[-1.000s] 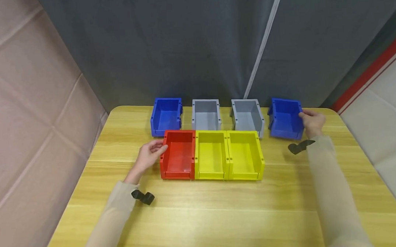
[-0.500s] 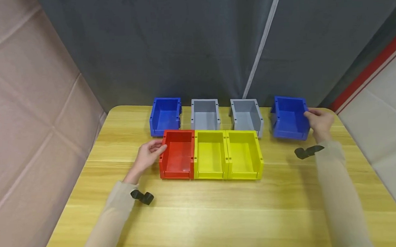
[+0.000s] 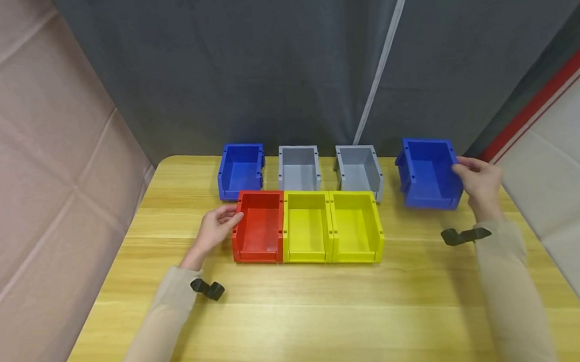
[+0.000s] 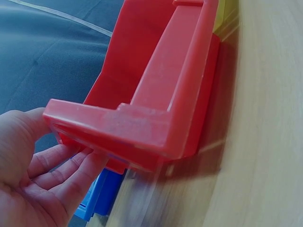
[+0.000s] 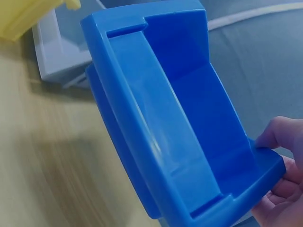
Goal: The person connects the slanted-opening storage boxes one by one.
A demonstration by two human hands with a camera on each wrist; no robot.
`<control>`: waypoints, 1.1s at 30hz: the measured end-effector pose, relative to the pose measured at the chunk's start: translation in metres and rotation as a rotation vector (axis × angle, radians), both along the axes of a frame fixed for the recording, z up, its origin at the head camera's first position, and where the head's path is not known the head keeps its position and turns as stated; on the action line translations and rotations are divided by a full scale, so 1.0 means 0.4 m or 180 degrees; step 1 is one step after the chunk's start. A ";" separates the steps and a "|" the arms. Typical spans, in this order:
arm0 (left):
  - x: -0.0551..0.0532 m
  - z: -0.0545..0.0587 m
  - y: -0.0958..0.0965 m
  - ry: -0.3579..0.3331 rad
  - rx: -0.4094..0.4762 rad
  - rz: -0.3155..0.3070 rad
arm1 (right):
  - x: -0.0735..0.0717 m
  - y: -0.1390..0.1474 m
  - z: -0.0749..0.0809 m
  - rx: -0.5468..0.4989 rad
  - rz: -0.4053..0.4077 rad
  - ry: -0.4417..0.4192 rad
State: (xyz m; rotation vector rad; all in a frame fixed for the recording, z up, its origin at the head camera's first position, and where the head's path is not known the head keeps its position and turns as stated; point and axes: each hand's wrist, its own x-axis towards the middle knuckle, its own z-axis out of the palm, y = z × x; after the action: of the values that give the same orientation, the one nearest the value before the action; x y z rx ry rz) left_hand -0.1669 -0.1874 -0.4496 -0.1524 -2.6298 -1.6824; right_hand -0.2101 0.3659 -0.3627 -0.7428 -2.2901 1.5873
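Note:
My left hand (image 3: 213, 230) grips the left wall of a red plastic storage bin (image 3: 258, 228). In the left wrist view the thumb is at the rim of that wall and the fingers (image 4: 61, 172) touch its outer side. My right hand (image 3: 483, 187) holds a blue storage bin (image 3: 433, 172) by its right wall, thumb at the rim. In the right wrist view this bin (image 5: 156, 113) hangs tilted, apart from the wooden table. Two yellow bins (image 3: 306, 226) stand side by side against the red one.
Behind the front row stand another blue bin (image 3: 241, 169) and two grey bins (image 3: 299, 167). The wooden table (image 3: 296, 316) ends at a dark curtain (image 3: 246, 69). A pale padded wall (image 3: 52, 186) is on the left, and a white panel with a red stripe (image 3: 558, 93) on the right.
My right hand has moved to the right with the blue bin, which now looks larger and higher above the table. My left hand and the red bin have stayed in place.

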 end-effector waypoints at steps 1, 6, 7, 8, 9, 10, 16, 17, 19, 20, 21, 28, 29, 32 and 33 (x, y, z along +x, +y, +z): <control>0.000 -0.001 0.000 0.0006 0.0006 -0.0002 | 0.008 -0.003 0.004 -0.0009 0.0007 0.0027; 0.002 -0.004 -0.001 0.0022 -0.0003 -0.0020 | 0.050 -0.023 0.022 -0.0294 0.0091 0.0273; 0.003 -0.004 -0.001 0.0025 -0.0008 -0.0025 | 0.058 -0.027 0.024 -0.0359 0.0107 0.0328; 0.003 -0.004 -0.001 0.0025 -0.0018 -0.0026 | 0.065 -0.032 0.026 -0.0411 0.0124 0.0362; 0.003 -0.005 -0.001 0.0020 -0.0021 -0.0022 | 0.073 -0.037 0.028 -0.0430 0.0153 0.0393; 0.003 -0.006 -0.002 0.0018 -0.0017 -0.0022 | 0.080 -0.042 0.029 -0.0445 0.0177 0.0430; 0.001 -0.007 -0.003 0.0010 -0.0006 0.0001 | 0.116 -0.076 0.028 -0.0319 0.0291 0.0570; 0.001 -0.007 -0.003 0.0016 -0.0014 0.0002 | 0.122 -0.082 0.026 -0.0256 0.0306 0.0570; 0.001 -0.006 -0.002 0.0033 -0.0019 -0.0003 | 0.132 -0.093 0.021 -0.0133 0.0346 0.0559; 0.001 -0.006 -0.002 0.0033 -0.0021 -0.0002 | 0.136 -0.099 0.018 -0.0022 0.0361 0.0550; 0.000 -0.006 -0.002 0.0027 -0.0018 0.0002 | 0.141 -0.104 0.016 0.0061 0.0371 0.0525; -0.001 -0.007 -0.003 -0.0029 -0.0027 0.0014 | 0.173 -0.137 -0.002 0.0192 0.0555 0.0503; -0.001 -0.007 -0.003 -0.0039 -0.0019 0.0018 | 0.177 -0.140 -0.006 0.0204 0.0559 0.0494; -0.003 -0.008 -0.004 -0.0072 -0.0002 0.0025 | 0.187 -0.144 -0.014 0.0233 0.0540 0.0454; -0.002 -0.007 -0.004 -0.0077 -0.0005 0.0024 | 0.190 -0.144 -0.017 0.0222 0.0523 0.0434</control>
State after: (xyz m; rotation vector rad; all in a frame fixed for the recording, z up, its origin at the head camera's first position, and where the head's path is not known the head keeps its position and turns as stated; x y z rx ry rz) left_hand -0.1678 -0.1890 -0.4523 -0.1225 -2.6455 -1.6907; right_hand -0.1341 0.3082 -0.3693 -0.4254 -2.3441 1.5636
